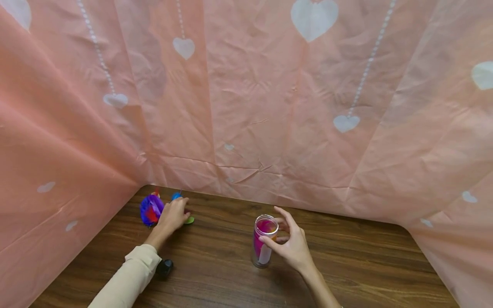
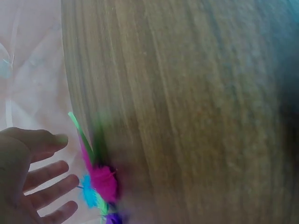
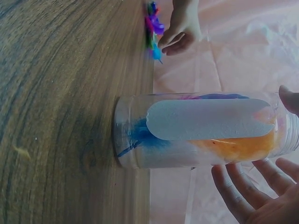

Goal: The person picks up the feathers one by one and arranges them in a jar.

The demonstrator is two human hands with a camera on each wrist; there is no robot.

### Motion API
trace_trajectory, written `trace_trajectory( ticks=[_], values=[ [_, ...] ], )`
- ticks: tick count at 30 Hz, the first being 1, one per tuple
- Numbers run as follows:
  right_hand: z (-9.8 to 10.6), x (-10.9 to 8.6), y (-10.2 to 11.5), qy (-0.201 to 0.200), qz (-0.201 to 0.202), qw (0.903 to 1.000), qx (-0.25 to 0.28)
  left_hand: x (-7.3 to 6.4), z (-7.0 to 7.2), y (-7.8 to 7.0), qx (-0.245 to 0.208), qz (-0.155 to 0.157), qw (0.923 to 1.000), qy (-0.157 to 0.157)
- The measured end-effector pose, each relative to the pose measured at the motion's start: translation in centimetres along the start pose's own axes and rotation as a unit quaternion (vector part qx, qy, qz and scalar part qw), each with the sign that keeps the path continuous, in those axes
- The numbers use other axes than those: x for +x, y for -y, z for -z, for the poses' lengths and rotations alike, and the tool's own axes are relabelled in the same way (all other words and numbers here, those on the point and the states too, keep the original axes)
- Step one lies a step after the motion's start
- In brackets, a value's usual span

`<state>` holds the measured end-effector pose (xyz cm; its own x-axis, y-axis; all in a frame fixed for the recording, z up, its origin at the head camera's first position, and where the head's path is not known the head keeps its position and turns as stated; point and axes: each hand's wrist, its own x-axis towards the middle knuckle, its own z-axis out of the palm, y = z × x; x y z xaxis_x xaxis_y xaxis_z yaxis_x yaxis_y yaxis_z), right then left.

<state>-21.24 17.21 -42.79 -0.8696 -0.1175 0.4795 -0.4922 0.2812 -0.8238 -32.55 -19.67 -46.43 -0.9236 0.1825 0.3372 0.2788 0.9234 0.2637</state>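
A clear screw-neck jar point(image 1: 260, 256) stands upright on the table, with magenta, orange and blue feathers inside and a pale label on its side. My right hand point(image 1: 295, 247) holds it near the top, thumb on one side and fingers on the other. In the right wrist view, the jar's mouth is partly out of frame. At the table's far left, my left hand point(image 1: 175, 215) reaches over a small heap of bright feathers point(image 1: 150, 209). The left wrist view shows its fingers loosely spread beside a pink feather point(image 2: 103, 183) and a green one point(image 2: 81, 135), apparently gripping nothing.
A small black object point(image 1: 164, 268) lies on the wooden table point(image 1: 215, 239) beside the left sleeve point(image 1: 131, 273). Pink cloth point(image 1: 250, 107) with white hearts hangs behind the table and along its sides.
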Motion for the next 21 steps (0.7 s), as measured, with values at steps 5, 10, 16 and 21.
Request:
trace_trajectory(
  ticks=[5, 10, 16, 21],
  values=[
    [-0.01, -0.03, 0.09, 0.000, 0.001, 1.0000, -0.002, 0.07, -0.16, 0.42, -0.014, 0.009, 0.9994, 0.030],
    [0.00, -0.05, 0.13, 0.000, 0.001, 1.0000, -0.004, 0.29, -0.26, 0.48, -0.009, 0.011, 0.9989, 0.044],
    [-0.02, 0.06, 0.08, 0.004, 0.001, 1.0000, -0.005, 0.62, -0.45, 0.51, 0.012, 0.014, 0.9985, 0.052],
    [0.00, 0.04, 0.03, 0.004, -0.004, 1.0000, -0.006, 0.65, -0.65, 0.70, 0.004, 0.029, 0.9982, 0.053]
  ],
)
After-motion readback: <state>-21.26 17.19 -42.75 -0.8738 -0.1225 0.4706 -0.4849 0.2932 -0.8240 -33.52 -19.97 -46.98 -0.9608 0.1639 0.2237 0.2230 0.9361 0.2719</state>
